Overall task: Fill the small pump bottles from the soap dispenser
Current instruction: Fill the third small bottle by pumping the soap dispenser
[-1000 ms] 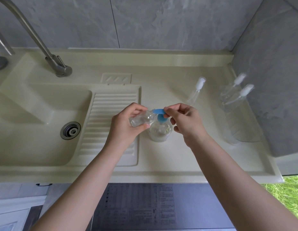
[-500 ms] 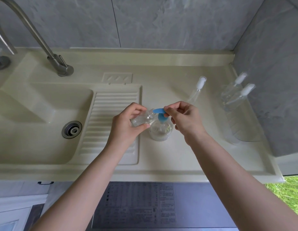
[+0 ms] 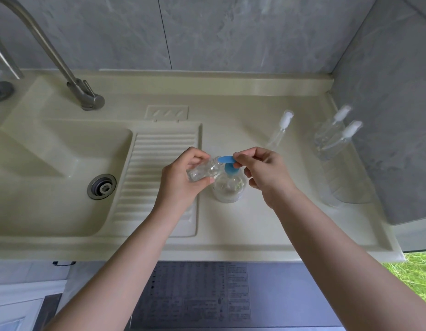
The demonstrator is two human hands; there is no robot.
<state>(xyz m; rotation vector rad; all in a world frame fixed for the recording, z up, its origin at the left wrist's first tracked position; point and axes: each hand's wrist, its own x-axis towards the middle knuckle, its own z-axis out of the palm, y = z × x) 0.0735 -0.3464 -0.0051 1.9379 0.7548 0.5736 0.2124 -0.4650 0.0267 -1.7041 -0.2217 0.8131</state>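
Note:
A clear soap dispenser (image 3: 228,188) with a blue pump head (image 3: 227,161) stands on the cream counter (image 3: 266,223). My left hand (image 3: 181,180) grips a small clear bottle (image 3: 203,169), tilted, with its open neck right at the blue spout's tip. My right hand (image 3: 264,173) pinches the rear of the blue pump head from above. A loose white pump with its clear tube (image 3: 280,130) lies on the counter behind. Two small clear bottles with white pumps, one at the back (image 3: 331,130) and one nearer (image 3: 338,144), stand at the right.
A sink basin (image 3: 52,168) with a metal drain (image 3: 101,186) and a ribbed washboard slope (image 3: 157,168) lies to the left. A steel faucet (image 3: 64,65) rises at the back left. Grey walls close the back and right. A clear container (image 3: 350,182) stands by the right wall.
Both hands, the small bottle and the dispenser keep their positions; the view has only shifted very slightly.

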